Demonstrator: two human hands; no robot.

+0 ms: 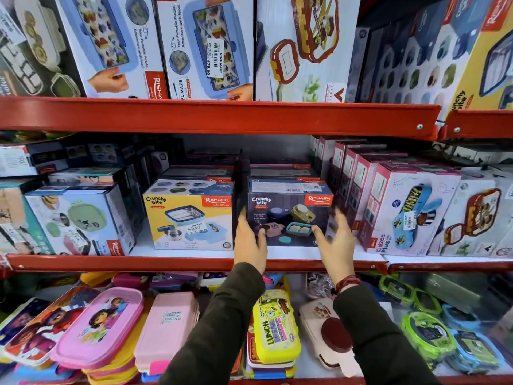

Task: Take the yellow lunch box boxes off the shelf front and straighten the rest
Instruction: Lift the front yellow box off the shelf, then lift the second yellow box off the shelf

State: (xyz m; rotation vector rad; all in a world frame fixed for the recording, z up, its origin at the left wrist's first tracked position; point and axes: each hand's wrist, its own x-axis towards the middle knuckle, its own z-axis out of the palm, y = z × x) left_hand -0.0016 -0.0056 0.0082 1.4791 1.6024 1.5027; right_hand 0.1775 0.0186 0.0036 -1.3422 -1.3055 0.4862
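So the middle shelf (194, 263) has a red metal lip along the front and a white floor, with the yellow lunch box box (188, 218) sitting right at the front edge, square glossy cardboard with a price sticker on its face. Just beside it on the right, with a narrow dark gap between them, is the dark Crunchy Bite box (288, 215), same boxy shape. Both hands are up in front of that dark one: left hand (249, 245) at its lower left corner, right hand (337, 240) at its lower right side, fingers spread and loose, gripping nothing. The right one is blurry, so I can't tell if it's touching the cardboard. More flat boxes are stacked behind these two. Pink Kidzee boxes (402, 207) crowd in tight on the right, leaning. Left of the yellow box there's a bare strip of white shelf before the green-tiffin box (80, 220).
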